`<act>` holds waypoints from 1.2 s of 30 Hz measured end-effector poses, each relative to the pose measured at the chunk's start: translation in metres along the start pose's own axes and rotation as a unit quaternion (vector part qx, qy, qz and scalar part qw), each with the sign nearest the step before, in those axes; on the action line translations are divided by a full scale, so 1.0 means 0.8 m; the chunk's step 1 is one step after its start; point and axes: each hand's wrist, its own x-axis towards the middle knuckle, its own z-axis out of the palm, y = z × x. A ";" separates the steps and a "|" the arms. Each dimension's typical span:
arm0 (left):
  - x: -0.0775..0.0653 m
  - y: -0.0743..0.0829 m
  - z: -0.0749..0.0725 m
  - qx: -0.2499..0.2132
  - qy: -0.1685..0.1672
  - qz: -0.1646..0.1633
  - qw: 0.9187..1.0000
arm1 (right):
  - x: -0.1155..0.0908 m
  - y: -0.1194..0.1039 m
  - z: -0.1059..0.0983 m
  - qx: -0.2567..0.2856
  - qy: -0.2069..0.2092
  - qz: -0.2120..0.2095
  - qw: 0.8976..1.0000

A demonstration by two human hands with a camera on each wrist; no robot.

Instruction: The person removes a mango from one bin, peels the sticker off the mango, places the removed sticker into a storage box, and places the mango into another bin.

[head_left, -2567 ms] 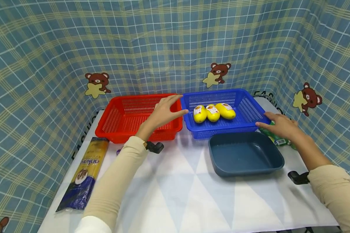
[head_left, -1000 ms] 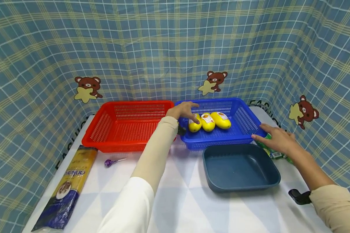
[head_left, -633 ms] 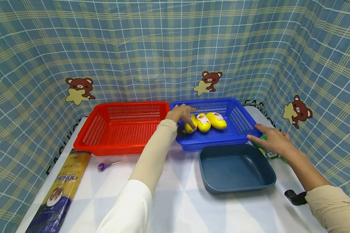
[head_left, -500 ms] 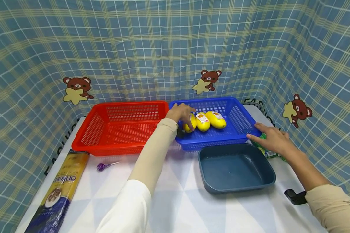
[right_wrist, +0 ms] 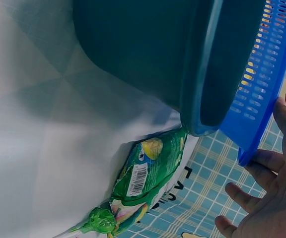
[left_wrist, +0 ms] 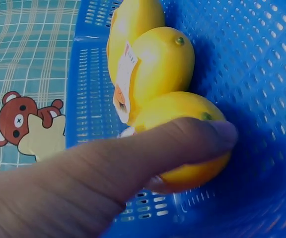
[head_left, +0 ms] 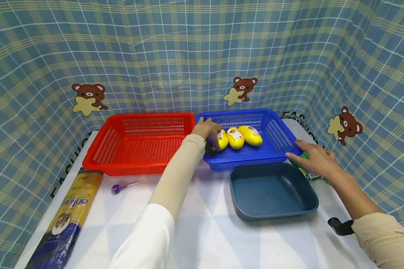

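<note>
Three yellow mangoes with white labels lie side by side in the blue basket (head_left: 276,150). My left hand (head_left: 205,130) reaches over the basket's left side and grips the leftmost mango (left_wrist: 190,105); in the left wrist view the thumb lies across it near the stem end, the other fingers hidden. The middle mango (head_left: 235,138) and the right mango (head_left: 251,135) rest right beside it. At the basket's front right corner, my right hand (head_left: 314,158) holds the rim between thumb and index finger, its remaining fingers spread loosely.
A red basket (head_left: 121,164) adjoins the blue one on the left. In front of the blue basket stands a dark teal tub (head_left: 272,192). A green packet (right_wrist: 150,168) lies under the right hand, a purple lollipop (head_left: 116,189) and a gold-and-blue packet (head_left: 67,213) at left.
My left hand has moved from above the red basket's right edge into the blue basket and closed round the leftmost mango. The right hand stays at the basket's corner. The view has shifted slightly.
</note>
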 end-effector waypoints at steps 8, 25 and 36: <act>-0.004 -0.006 -0.003 -0.001 0.000 0.005 1.000 | 0.003 -0.001 0.002 0.002 0.004 -0.004 1.000; 0.003 0.006 0.001 -0.022 -0.019 -0.020 0.999 | 0.003 -0.002 0.007 0.011 0.004 0.006 1.000; -0.006 -0.004 -0.016 -0.055 0.029 0.022 0.998 | 0.000 -0.004 0.005 0.008 0.002 0.016 1.000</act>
